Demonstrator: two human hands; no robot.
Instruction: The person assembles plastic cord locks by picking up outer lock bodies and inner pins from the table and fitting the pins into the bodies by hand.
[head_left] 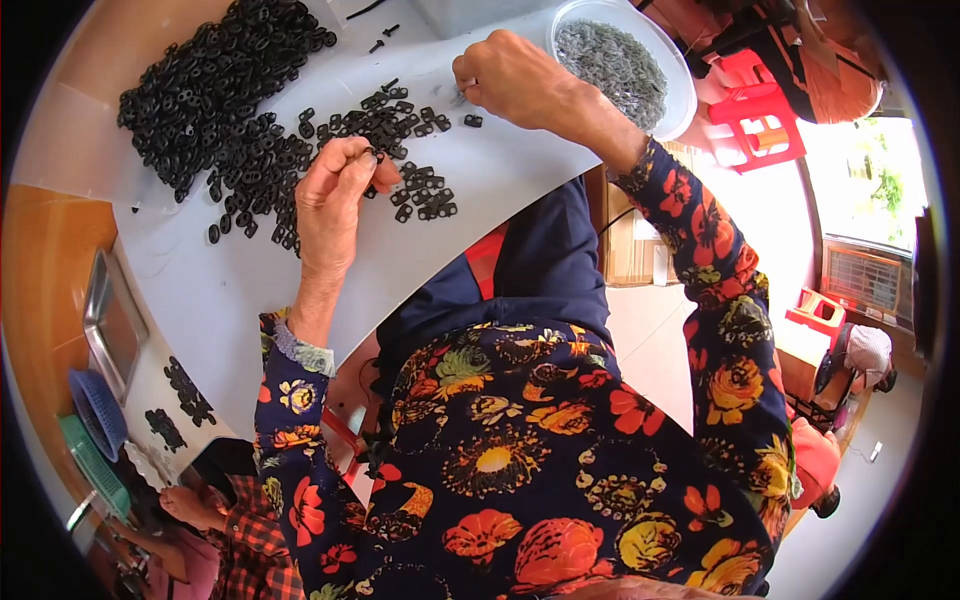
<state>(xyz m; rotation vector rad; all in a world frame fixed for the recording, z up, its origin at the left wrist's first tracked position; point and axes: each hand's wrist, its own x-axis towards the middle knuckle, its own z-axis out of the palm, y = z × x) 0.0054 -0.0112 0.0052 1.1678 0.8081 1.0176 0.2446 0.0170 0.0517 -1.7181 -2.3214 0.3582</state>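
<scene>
My left hand (pixel 335 190) pinches a small black plastic piece (pixel 374 155) between thumb and fingertips, just over the white table (pixel 235 330). Around it lie loose flat black pieces with holes (pixel 425 190). A large heap of black oval pieces (pixel 215 90) spreads out to its left. My right hand (pixel 510 80) is closed, knuckles up, low over the table; what its fingers hold, if anything, is hidden. A few tiny clear bits (pixel 458 98) show beside its fingertips. Right of that wrist stands a round translucent tub (pixel 683 95) full of small clear plastic pieces (pixel 612 72).
Dark screw-like parts (pixel 376 46) lie at the far side. A metal tray (pixel 112 325), a blue basket (pixel 96 412) and a green basket (pixel 93 465) are at lower left, near a co-worker in a plaid sleeve (pixel 262 530). Red stools (pixel 755 125) stand at right.
</scene>
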